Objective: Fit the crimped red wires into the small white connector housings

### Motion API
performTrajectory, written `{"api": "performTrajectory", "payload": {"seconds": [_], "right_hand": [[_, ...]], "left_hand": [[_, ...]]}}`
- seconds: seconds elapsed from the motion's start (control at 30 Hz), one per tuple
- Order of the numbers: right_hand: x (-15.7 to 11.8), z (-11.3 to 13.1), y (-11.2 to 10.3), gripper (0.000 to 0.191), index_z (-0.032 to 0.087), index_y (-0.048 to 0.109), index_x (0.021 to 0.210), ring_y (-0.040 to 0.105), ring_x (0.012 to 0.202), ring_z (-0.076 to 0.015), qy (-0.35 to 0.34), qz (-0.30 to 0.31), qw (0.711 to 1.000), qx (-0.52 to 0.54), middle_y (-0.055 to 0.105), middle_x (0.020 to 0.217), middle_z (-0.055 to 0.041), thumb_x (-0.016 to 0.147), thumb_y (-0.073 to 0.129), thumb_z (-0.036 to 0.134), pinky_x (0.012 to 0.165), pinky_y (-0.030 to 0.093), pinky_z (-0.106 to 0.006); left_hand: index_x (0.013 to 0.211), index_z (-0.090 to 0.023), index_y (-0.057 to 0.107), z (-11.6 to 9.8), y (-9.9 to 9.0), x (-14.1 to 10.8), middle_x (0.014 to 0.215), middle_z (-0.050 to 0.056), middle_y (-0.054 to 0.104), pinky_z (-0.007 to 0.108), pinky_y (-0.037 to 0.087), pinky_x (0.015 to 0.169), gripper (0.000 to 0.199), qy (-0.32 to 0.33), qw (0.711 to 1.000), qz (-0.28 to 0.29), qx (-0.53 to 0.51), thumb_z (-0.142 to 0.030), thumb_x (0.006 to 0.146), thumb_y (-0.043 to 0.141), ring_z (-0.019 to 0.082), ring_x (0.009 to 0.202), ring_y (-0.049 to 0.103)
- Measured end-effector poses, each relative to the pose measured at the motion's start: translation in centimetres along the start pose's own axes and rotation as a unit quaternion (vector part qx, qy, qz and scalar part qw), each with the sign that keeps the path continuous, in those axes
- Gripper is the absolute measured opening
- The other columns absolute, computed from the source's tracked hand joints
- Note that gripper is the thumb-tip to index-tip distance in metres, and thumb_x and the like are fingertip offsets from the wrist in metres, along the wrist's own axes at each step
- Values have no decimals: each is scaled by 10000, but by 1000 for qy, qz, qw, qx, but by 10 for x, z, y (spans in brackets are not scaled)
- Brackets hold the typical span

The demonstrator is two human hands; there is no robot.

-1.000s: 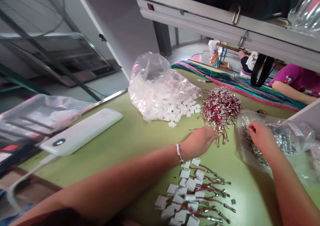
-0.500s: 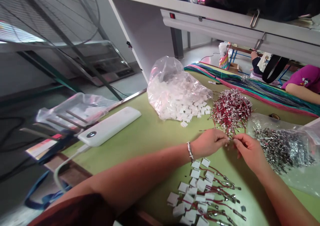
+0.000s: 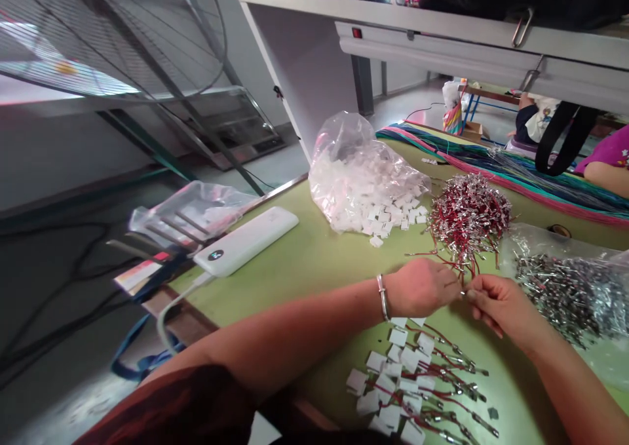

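Using the red wire pile [image 3: 469, 212] as reference; left hand [image 3: 425, 286] just on its near side, fingers bunched narrow; right hand [image 3: 501, 306] beside it, thumb and index pinched close; tiny metal tip [image 3: 463, 293] shows between both sets of fingertips, can't tell which hand grips it; white-ended red leads [image 3: 417, 373] lie nearer the wearer than the pile; bag of white parts [image 3: 344, 134] left of pile; bag of metal parts [image 3: 535, 238] right of it.
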State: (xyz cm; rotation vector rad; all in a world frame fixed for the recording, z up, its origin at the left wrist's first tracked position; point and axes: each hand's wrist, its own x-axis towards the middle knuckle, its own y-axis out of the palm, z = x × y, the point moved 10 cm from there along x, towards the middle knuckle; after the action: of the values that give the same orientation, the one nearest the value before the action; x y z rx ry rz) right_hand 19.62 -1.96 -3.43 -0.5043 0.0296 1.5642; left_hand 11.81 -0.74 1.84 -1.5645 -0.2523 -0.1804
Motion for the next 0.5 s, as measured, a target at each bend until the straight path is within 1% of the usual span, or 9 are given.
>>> {"api": "performTrajectory", "payload": {"seconds": [0.07,0.13,0.23,0.3,0.37,0.4,0.43,0.47,0.5], "right_hand": [[1,2,-6,304,206,544,753,405,390,-70,-15,-14,1000,-1,547,576,39,774,575,507,331,306,-187],[2,6,-21,286,207,567,772,440,431,-85,-40,-43,998,-37,559,599,29,790,565,492,364,347,-199],[2,12,-43,258,213,613,790,495,492,-115,-68,-65,988,-121,602,633,7,831,520,450,414,377,-223],[1,18,-47,229,222,644,791,575,593,-153,-91,-62,975,-195,655,695,-17,834,520,410,506,439,-259],[-2,29,-40,190,241,676,842,638,768,-199,-130,-66,951,-273,705,842,-40,823,537,369,671,488,-312],[-3,33,-33,194,252,685,890,647,842,-215,-147,-67,940,-301,713,916,-46,825,534,355,739,488,-332],[-4,35,-25,214,261,687,936,651,875,-223,-157,-67,932,-320,715,958,-50,833,520,346,770,484,-340],[-4,35,-17,241,264,686,967,659,859,-226,-161,-67,928,-330,719,950,-52,846,493,341,757,485,-339],[-4,34,-10,269,261,687,975,665,803,-226,-160,-70,927,-333,724,894,-53,861,457,339,716,486,-334]], "left_hand": [[868,-166,617,6,-7,3,825,33,632,282,416,620,202,-24,1000,-12,3,-157,931,425,134,721,552],[907,-182,628,18,-14,5,850,30,644,296,426,685,202,-62,998,-19,-8,-215,950,433,144,775,563],[935,-198,655,44,-20,3,870,22,669,298,432,741,227,-136,989,-26,-55,-263,959,438,148,827,581],[938,-196,668,52,-16,0,894,14,683,266,442,742,221,-165,980,-19,-111,-239,951,451,132,840,597],[940,-196,675,49,-8,0,914,13,689,243,451,725,205,-169,974,-4,-153,-226,936,472,126,846,611],[929,-195,677,46,-5,0,909,16,691,241,455,715,200,-170,972,2,-159,-225,929,480,129,842,616],[910,-194,679,42,-4,1,893,19,691,242,457,704,201,-172,972,4,-159,-223,925,480,133,832,620],[893,-195,679,38,-6,2,877,19,690,241,457,697,205,-172,972,3,-159,-223,923,478,133,820,621],[892,-197,678,36,-11,2,865,18,688,239,457,695,203,-170,972,2,-161,-233,922,480,131,809,621]]}}
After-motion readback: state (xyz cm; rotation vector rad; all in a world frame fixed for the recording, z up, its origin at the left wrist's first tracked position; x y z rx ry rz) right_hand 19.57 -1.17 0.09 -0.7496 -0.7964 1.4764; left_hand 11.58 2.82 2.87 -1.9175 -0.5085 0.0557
